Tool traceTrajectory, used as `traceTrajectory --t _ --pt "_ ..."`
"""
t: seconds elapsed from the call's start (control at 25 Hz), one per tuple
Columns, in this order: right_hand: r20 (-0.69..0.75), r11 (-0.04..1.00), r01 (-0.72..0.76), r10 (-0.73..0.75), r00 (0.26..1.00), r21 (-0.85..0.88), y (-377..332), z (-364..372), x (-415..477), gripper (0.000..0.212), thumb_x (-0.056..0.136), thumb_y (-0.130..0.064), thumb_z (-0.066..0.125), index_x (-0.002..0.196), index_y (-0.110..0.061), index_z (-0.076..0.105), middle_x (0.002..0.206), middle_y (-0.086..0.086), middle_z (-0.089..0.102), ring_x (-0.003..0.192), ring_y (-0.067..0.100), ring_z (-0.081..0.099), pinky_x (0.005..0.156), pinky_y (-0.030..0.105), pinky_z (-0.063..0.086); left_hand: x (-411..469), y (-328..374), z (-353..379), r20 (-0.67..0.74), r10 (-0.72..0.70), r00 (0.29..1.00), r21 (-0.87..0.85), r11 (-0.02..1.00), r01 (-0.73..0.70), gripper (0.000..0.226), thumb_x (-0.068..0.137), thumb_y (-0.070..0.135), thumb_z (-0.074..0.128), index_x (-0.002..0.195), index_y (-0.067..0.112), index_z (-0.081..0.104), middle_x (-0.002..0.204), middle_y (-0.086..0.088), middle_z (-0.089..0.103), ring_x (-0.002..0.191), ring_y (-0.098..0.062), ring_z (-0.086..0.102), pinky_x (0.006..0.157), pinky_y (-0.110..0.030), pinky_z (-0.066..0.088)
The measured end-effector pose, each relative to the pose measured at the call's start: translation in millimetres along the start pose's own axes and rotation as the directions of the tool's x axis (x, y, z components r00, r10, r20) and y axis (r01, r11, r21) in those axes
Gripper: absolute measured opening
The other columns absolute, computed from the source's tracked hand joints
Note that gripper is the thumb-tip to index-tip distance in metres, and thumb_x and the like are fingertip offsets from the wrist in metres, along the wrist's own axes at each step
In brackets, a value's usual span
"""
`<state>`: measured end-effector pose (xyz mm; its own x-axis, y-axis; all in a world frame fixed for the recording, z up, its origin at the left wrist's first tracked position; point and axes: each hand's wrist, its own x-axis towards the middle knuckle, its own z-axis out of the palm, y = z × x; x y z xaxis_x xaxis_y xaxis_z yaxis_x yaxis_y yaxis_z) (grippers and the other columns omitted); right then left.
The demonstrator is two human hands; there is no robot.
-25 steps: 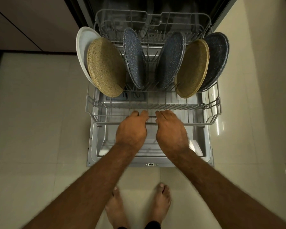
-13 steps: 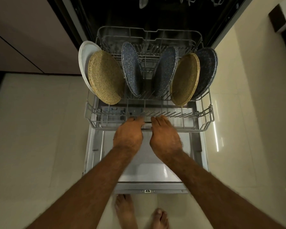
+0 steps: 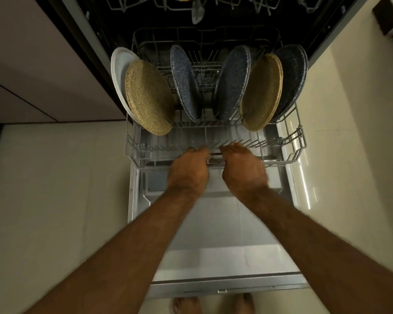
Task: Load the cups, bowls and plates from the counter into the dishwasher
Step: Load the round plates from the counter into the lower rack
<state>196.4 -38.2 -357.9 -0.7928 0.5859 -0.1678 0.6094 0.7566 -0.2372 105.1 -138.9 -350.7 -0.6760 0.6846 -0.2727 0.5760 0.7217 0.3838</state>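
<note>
Head view: left hand [image 3: 188, 171] and right hand [image 3: 243, 173], both grips curled closed round front rail of lower rack [image 3: 132, 152]. Loaded plates [image 3: 184, 85] upright just beyond the grips. I'd push evenly, both sides together, slowly.

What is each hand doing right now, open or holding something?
Left hand: fingers curled over the front rail of the lower rack, gripping it.
Right hand: gripping the same rail beside it.

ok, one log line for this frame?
left hand: grips lower rack front rail | right hand: grips same rail | plates: on edge in rack | door: open, under rack
</note>
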Motion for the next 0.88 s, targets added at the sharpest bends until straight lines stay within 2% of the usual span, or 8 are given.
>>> traceTrajectory --t 0.12,0.24,0.36,0.44,0.56,0.68,0.8,0.88 --pt "-0.060 1.000 0.000 -0.002 0.998 -0.022 2 -3 24 0.049 0.086 -0.002 0.059 0.132 -0.018 0.063 0.123 0.005 0.069 0.113 0.024 0.063 0.094 0.041 0.055 26 -2 0 -0.019 -0.017 1.000 0.010 1.000 0.017 0.016 0.100 0.016 0.049 0.113 0.019 0.056 0.103 -0.005 0.059 0.089 -0.025 0.060 0.071 -0.032 0.046" --pt "-0.106 1.000 0.019 -0.018 0.994 0.008 5 -2 48 0.047 0.083 0.001 0.059 0.126 -0.015 0.067 0.114 0.007 0.071 0.106 0.026 0.064 0.090 0.043 0.056 53 -2 -1 -0.035 -0.087 0.996 -0.094 0.992 0.083 0.018 0.101 0.016 0.044 0.110 0.021 0.059 0.089 0.006 0.051 0.069 -0.007 0.044 0.056 -0.024 0.030" --pt "-0.138 0.999 0.024 -0.019 0.990 0.037 8 -2 77 0.048 0.082 0.002 0.057 0.126 -0.014 0.067 0.115 0.008 0.071 0.108 0.028 0.063 0.091 0.046 0.055 78 -1 -6 -0.094 0.010 0.996 0.011 1.000 -0.009 0.023 0.096 0.010 0.054 0.116 0.018 0.061 0.108 -0.006 0.063 0.087 -0.021 0.060 0.068 -0.030 0.045" --pt "-0.162 0.998 0.032 -0.022 0.986 0.057 8 -4 94 0.047 0.082 0.004 0.056 0.125 -0.012 0.067 0.116 0.010 0.070 0.109 0.029 0.063 0.091 0.046 0.055 95 -1 -9 -0.106 0.020 0.994 0.022 1.000 -0.018 0.032 0.093 0.006 0.055 0.123 0.016 0.060 0.116 -0.012 0.064 0.100 -0.030 0.063 0.073 -0.034 0.046" --pt "-0.180 0.996 0.030 -0.015 0.984 0.084 9 -7 119 0.039 0.082 0.006 0.055 0.115 -0.010 0.070 0.108 0.011 0.070 0.102 0.030 0.064 0.085 0.042 0.057 121 2 -11 -0.122 0.001 0.992 0.017 1.000 0.001 0.034 0.092 0.004 0.052 0.123 0.015 0.060 0.116 -0.013 0.063 0.104 -0.033 0.062 0.075 -0.035 0.045" --pt "-0.150 0.993 0.022 -0.005 0.989 0.116 12 -10 148 0.029 0.081 0.006 0.053 0.098 -0.011 0.069 0.098 0.010 0.068 0.088 0.030 0.066 0.076 0.041 0.058 144 6 -19 -0.114 -0.087 0.990 -0.096 0.992 0.076 0.025 0.100 0.013 0.044 0.117 0.015 0.061 0.110 -0.009 0.060 0.102 -0.029 0.058 0.077 -0.035 0.040" --pt "-0.159 0.988 0.024 0.001 0.987 0.153 16 -10 173 0.028 0.085 0.003 0.052 0.100 -0.012 0.070 0.100 0.009 0.068 0.088 0.028 0.067 0.075 0.039 0.059 165 11 -25 -0.092 -0.206 0.974 -0.279 0.944 0.173 0.027 0.105 0.029 0.041 0.108 0.016 0.064 0.106 -0.005 0.063 0.103 -0.028 0.058 0.081 -0.036 0.042" --pt "-0.196 0.985 0.036 -0.002 0.981 0.170 18 -10 187 0.031 0.088 0.002 0.053 0.108 -0.014 0.071 0.106 0.007 0.068 0.090 0.025 0.068 0.073 0.031 0.057 180 14 -27 -0.049 -0.314 0.948 -0.436 0.861 0.263 0.032 0.104 0.040 0.040 0.090 0.022 0.063 0.087 0.003 0.061 0.092 -0.024 0.058 0.067 -0.032 0.037"
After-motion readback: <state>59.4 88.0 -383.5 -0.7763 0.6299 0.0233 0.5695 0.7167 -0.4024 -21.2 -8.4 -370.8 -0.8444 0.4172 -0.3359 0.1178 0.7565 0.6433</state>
